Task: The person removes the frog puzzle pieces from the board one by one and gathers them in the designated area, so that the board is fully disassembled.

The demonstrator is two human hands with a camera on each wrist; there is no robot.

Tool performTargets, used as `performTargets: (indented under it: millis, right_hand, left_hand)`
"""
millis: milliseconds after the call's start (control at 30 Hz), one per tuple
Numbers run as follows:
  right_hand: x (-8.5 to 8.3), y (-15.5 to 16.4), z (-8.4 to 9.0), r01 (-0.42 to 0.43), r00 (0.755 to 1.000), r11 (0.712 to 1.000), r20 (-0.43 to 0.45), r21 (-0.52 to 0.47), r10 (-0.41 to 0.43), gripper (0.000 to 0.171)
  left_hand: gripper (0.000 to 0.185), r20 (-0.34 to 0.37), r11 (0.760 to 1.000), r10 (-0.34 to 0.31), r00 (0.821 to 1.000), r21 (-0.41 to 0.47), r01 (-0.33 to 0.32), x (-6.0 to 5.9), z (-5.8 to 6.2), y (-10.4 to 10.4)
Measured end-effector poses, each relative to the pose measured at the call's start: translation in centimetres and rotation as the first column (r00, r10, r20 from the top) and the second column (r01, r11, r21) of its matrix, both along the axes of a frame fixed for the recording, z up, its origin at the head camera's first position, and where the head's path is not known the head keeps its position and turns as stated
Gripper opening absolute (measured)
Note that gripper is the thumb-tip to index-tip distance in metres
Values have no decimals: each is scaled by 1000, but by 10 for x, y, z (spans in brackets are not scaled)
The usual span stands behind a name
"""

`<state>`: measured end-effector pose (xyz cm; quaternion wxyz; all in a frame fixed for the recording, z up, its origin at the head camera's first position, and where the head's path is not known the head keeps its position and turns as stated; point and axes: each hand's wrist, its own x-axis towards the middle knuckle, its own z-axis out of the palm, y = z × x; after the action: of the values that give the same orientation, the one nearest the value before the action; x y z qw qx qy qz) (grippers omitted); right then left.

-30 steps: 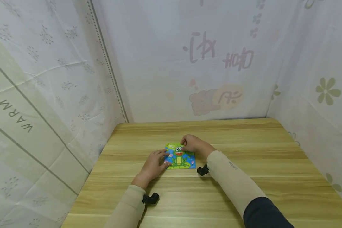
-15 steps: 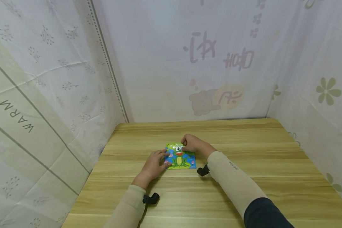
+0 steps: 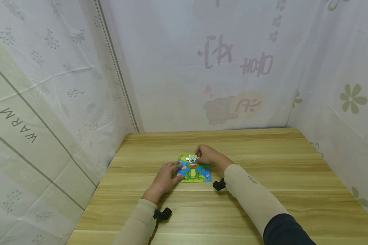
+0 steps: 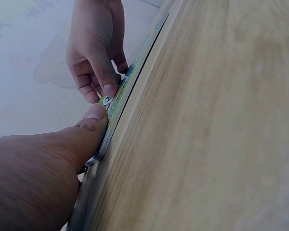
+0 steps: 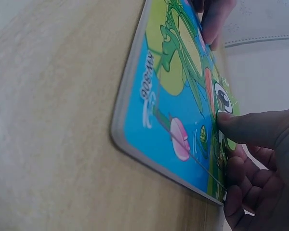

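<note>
Both hands on a square frog-picture puzzle board [image 3: 194, 169] lying flat on the wooden bench [image 3: 263, 160].

Left hand [image 3: 167, 175]: fingers fairly straight, tips resting on the board's near-left edge, gripping nothing. Right hand [image 3: 208, 154]: fingers curled, thumb and fingertips pinching a small frog-eye puzzle piece [image 3: 192, 158] at the board's far edge, just beyond the left hand; piece touching the board.

The table [image 3: 263, 160] was light wood, or a wood-look laminate, with a smooth matt grain. The frog puzzle board [image 5: 159, 115] looked like thick card with a printed, slightly glossy face and a grey edge. The walls [image 3: 64, 85] were thin white printed cloth, creased and matt.
</note>
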<state>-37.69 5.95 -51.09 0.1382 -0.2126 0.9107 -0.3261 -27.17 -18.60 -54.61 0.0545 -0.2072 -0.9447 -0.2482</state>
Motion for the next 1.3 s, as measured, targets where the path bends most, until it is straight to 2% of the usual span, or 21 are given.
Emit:
performTargets:
  millis: [267,667,1000,1300]
  right_hand:
    - [-3,4,-4,-9,1000,1000,-12,-27,9,23]
    - [-2,7,-8,-45,989,999,-140,30,49,19]
    - [-1,8,-6,-41,990,999,-136,16,42,19]
    - [0,10,-6,-35,991,999,-129,-37,30,19]
  left_hand:
    - [53,2,1000,5,1000,-5,-5,1,0,0]
    - [51,-27,1000,-4,1000,-2,3,-1,-1,0]
    - [51,-3,1000,7,1000,5,-7,-1,1,2]
    - [50,-15,1000,2,1000,2,-2,-1,1,2]
